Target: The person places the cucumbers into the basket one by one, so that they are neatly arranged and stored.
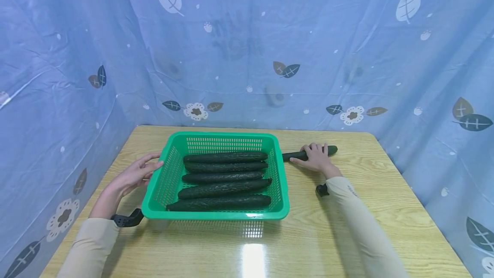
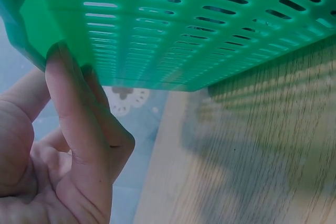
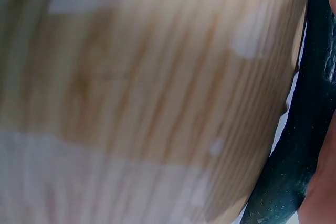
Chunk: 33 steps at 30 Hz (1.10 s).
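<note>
A green plastic basket (image 1: 283, 192) with slotted walls holds several dark green cucumbers (image 1: 224, 188) lying side by side. My left hand (image 1: 135, 176) holds the basket's left rim; from the left wrist view, fingers (image 2: 79, 114) press up under the rim against the outer wall. To the right of the basket, another cucumber (image 1: 332, 150) lies across the table, its left end partly hidden by the basket's rim. My right hand (image 1: 317, 158) grips this cucumber from above, with the thumb toward its left end. The right wrist view shows the cucumber (image 3: 299, 124) along the palm.
A light wood-grain table (image 1: 308, 243) carries everything, with a bright reflection near its front. Blue patterned curtains (image 1: 247, 55) hang behind the table and along both sides. Black straps (image 1: 127, 219) are on both wrists.
</note>
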{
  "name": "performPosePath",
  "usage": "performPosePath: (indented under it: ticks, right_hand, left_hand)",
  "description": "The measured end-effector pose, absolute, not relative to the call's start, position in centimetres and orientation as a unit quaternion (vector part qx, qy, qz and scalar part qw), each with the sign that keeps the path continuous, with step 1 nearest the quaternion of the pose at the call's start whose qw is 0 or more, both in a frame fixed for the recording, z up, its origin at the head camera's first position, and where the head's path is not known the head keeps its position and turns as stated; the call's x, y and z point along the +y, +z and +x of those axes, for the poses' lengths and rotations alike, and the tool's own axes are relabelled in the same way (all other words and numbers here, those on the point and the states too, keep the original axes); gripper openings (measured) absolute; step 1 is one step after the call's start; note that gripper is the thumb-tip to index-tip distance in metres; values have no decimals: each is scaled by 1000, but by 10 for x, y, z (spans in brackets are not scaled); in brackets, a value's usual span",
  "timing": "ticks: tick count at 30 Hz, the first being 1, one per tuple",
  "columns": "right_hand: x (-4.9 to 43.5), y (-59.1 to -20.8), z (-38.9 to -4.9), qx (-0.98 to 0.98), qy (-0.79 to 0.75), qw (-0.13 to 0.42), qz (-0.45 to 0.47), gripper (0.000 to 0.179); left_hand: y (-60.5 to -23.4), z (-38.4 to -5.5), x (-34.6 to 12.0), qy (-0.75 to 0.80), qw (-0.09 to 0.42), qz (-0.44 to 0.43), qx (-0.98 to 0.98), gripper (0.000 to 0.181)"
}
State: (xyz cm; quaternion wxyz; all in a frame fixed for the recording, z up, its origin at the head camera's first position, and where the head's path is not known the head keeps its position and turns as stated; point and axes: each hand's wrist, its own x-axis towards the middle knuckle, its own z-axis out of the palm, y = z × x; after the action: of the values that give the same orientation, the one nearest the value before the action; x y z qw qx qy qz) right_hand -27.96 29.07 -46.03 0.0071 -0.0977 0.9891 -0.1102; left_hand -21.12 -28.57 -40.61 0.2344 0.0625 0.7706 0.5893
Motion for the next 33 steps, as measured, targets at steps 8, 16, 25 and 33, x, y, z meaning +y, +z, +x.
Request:
performPosePath:
  ticks: [8,16,25,33]
  right_hand:
    - [289,-456,-279,989,-104,6,-101,65]
    - [291,-453,-276,991,-117,22,-64,77]
    - [292,-439,-277,994,-100,5,-33,89]
    - [290,-419,-279,997,-74,-13,-8,92]
  left_hand:
    - [-408,-211,-285,598,236,59,764,67]
    - [-408,-212,-286,602,236,62,761,66]
    - [-407,-212,-287,603,238,64,759,66]
    - [-407,-212,-287,597,236,64,764,68]
